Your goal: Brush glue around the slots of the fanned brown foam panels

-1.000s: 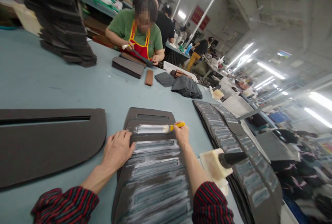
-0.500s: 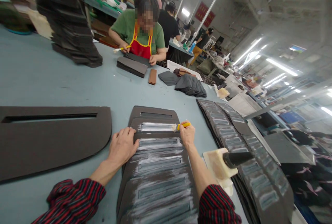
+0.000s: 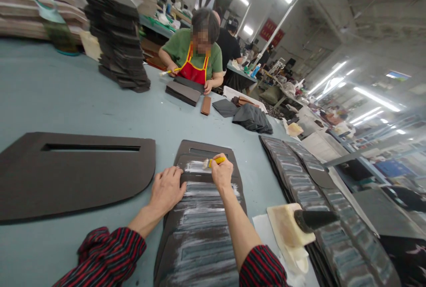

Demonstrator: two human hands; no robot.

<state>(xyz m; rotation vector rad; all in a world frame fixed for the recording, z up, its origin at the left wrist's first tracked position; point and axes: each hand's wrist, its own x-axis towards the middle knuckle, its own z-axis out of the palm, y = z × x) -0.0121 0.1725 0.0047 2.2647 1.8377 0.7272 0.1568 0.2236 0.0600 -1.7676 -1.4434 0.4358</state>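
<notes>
Left hand (image 3: 166, 190): fingers spread, pressing down on the foam panel (image 3: 203, 148)
Right hand (image 3: 221, 174): fingers pinching a yellow brush (image 3: 215, 160), bristles right on white streaks (image 3: 195, 167)

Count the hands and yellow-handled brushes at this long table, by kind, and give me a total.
Hands: 4 (near person's left hand, near person's right hand, co-worker's brush-holding hand, co-worker's other hand)
Yellow-handled brushes: 2 (near person's brush, co-worker's brush)
Total: 6
</notes>
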